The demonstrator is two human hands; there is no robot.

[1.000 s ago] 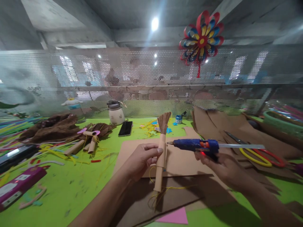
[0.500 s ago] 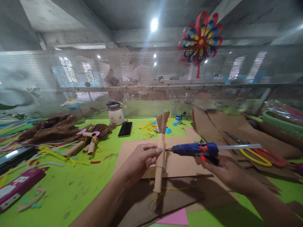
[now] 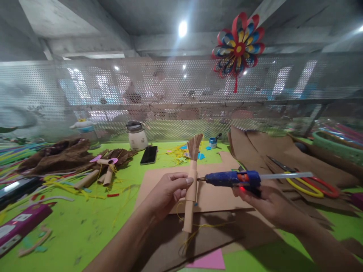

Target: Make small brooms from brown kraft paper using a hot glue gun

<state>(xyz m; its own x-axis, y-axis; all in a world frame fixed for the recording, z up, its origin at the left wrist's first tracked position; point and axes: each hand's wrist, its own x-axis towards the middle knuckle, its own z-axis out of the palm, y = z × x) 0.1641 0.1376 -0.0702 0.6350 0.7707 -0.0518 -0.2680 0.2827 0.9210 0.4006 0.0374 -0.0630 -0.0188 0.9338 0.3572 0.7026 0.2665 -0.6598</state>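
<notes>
My left hand (image 3: 169, 192) pinches a rolled brown paper tube (image 3: 189, 215) with a wider paper band around its middle. The tube stands nearly upright, and a pleated paper fan (image 3: 194, 146) spreads from its top. Yellow string trails about its lower end. In my right hand (image 3: 270, 206) is a blue hot glue gun (image 3: 231, 178), its fingers wrapped under the handle. A clear glue stick (image 3: 286, 175) juts from the gun's back. The nozzle points left, at or very close to the band's right edge; whether it touches I cannot tell.
Brown paper sheets (image 3: 159, 181) lie beneath my hands. Scissors (image 3: 304, 185) rest on more paper at right. At left are a paper figure (image 3: 107, 166), a purple power strip (image 3: 24, 226) and coloured strips. A phone (image 3: 149, 155), a jar (image 3: 137, 136) and a perforated screen (image 3: 170, 90) stand farther back.
The whole view has shifted slightly. Both hands keep their grips, and the glue gun's nozzle stays beside the band on the paper tube.
</notes>
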